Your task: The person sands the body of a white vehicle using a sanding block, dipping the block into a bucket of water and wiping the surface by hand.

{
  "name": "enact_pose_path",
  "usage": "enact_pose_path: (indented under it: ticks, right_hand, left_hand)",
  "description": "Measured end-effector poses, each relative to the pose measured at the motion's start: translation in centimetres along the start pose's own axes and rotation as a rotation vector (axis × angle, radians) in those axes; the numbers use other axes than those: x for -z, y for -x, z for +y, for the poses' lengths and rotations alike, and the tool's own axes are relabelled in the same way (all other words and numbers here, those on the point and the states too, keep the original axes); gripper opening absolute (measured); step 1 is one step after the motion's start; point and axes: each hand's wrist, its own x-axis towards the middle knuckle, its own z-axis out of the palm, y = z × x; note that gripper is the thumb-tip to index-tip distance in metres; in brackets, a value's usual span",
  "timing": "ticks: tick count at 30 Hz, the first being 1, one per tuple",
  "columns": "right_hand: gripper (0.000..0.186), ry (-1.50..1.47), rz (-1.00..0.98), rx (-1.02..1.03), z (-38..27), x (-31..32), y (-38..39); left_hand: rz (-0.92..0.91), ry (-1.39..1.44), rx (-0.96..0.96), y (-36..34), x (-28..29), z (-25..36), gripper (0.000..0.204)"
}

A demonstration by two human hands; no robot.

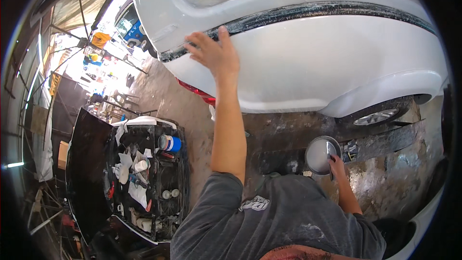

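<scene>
Beneath the spread fingers of the left hand stretched the car, stiff and probably slick. The right hand had its fingers curled round a dark handle, seemingly light, stiff and the surest hold; just left of them was the pan.

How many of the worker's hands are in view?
2: the left hand, open, over the dark strip of the white car, and the right hand at the edge of the round gray container. Neither is hidden.

Upper-left glare, dark curved edges
</scene>
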Motion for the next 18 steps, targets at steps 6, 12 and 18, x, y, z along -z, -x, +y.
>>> enact_pose_path:
  ticks: [6, 12, 18]
  right_hand:
    - [0.042, -0.041, -0.052, 0.051, -1.1, -3.7, -4.5]
    - [0.045, -0.820, -0.153, -0.511, 0.5, -5.5, -4.3]
    - [0.062, -0.885, 0.006, -0.688, 4.7, -7.8, -5.1]
  left_hand:
    - [-0.112, 0.070, -0.171, 3.7, -2.8, 5.8, 0.085]
    - [-0.618, 0.220, -0.753, 19.6, -6.9, 5.9, 0.056]
    - [-1.479, 0.084, -0.558, 39.3, -19.2, -7.2, 0.037]
